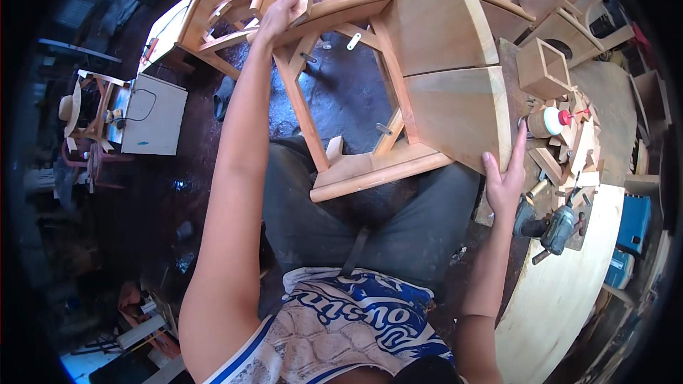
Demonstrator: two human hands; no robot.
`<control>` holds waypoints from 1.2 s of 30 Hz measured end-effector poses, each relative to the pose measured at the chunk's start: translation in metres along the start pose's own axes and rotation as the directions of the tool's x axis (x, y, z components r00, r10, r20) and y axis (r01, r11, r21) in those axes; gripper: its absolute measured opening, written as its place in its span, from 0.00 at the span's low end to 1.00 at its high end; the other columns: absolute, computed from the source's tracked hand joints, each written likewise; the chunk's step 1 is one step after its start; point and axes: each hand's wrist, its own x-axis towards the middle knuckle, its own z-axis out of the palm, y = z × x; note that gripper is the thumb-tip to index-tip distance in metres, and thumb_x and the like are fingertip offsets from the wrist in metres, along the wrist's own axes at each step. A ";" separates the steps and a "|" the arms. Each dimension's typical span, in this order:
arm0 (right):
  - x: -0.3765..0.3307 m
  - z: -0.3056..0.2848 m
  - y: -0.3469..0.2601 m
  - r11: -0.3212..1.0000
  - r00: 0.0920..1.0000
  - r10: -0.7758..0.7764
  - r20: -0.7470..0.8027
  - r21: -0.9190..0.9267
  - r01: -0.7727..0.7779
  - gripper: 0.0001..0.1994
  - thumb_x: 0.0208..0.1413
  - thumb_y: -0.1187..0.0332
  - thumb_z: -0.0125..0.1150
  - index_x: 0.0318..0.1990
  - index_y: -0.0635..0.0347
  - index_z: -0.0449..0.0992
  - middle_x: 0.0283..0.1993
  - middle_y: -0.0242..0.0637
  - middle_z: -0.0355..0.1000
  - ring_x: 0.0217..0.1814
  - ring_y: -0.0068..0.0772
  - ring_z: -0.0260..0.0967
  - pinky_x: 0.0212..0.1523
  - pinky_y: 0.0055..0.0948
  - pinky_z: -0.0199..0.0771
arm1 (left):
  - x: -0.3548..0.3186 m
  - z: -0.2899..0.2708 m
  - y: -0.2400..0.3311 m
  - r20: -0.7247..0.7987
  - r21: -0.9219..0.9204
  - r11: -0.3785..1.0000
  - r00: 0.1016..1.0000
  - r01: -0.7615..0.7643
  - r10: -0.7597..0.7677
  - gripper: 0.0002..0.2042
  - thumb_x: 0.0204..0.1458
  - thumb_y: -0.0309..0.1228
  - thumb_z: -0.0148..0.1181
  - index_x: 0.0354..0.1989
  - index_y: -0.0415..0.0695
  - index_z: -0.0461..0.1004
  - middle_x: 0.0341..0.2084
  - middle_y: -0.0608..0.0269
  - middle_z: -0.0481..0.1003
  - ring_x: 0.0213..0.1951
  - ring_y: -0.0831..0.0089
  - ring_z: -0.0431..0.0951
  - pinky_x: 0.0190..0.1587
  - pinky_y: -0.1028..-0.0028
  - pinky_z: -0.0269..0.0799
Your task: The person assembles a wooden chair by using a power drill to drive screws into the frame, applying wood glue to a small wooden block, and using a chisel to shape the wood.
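A light-brown wooden chair lies tipped over in front of me, its open frame above my lap and its wide two-board panel on the right. My left hand, arm stretched far forward, is closed around a short wooden piece at the chair's far left end. At the panel's near right edge is my right hand. Its thumb rests against the face and the index finger points up along the outer side, so the edge sits between them. Small metal plates show on the inner rails.
Several unfinished wooden chairs crowd the far side. On the right bench stand an open wooden box, a white bottle with a red cap, wood offcuts and a cordless drill. A white-topped table is at left.
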 end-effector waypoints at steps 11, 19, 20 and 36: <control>0.024 0.000 0.022 0.995 0.997 0.042 0.069 0.093 -0.048 0.47 0.53 0.78 0.65 0.78 0.47 0.47 0.70 0.53 0.66 0.70 0.47 0.67 0.67 0.40 0.68 | -0.054 -0.026 0.003 -0.114 0.264 0.962 0.988 -0.073 0.106 0.29 0.61 0.53 0.47 0.43 0.35 0.78 0.44 0.46 0.80 0.49 0.57 0.78 0.54 0.65 0.66; 0.032 -0.001 0.050 0.978 0.985 0.096 0.141 0.169 -0.120 0.45 0.52 0.82 0.63 0.78 0.59 0.48 0.78 0.49 0.52 0.79 0.40 0.51 0.76 0.37 0.52 | -0.084 -0.010 0.023 -0.164 0.296 0.953 0.979 -0.071 0.124 0.28 0.59 0.56 0.49 0.45 0.39 0.79 0.43 0.47 0.81 0.49 0.53 0.79 0.54 0.62 0.68; 0.033 0.002 0.050 0.974 0.986 0.103 0.129 0.190 -0.127 0.45 0.52 0.82 0.63 0.77 0.60 0.49 0.78 0.49 0.52 0.79 0.40 0.51 0.76 0.37 0.51 | -0.083 -0.011 0.020 -0.172 0.292 0.954 0.978 -0.064 0.119 0.28 0.59 0.56 0.49 0.45 0.39 0.79 0.43 0.47 0.81 0.49 0.53 0.79 0.54 0.62 0.68; 0.010 -0.012 0.042 0.990 0.989 0.126 -0.078 -0.047 -0.130 0.39 0.53 0.76 0.68 0.74 0.59 0.58 0.65 0.48 0.70 0.66 0.42 0.68 0.68 0.39 0.63 | -0.133 0.002 0.034 -0.065 0.161 0.976 0.985 -0.146 0.158 0.26 0.59 0.53 0.51 0.40 0.38 0.77 0.38 0.54 0.80 0.43 0.66 0.77 0.49 0.70 0.68</control>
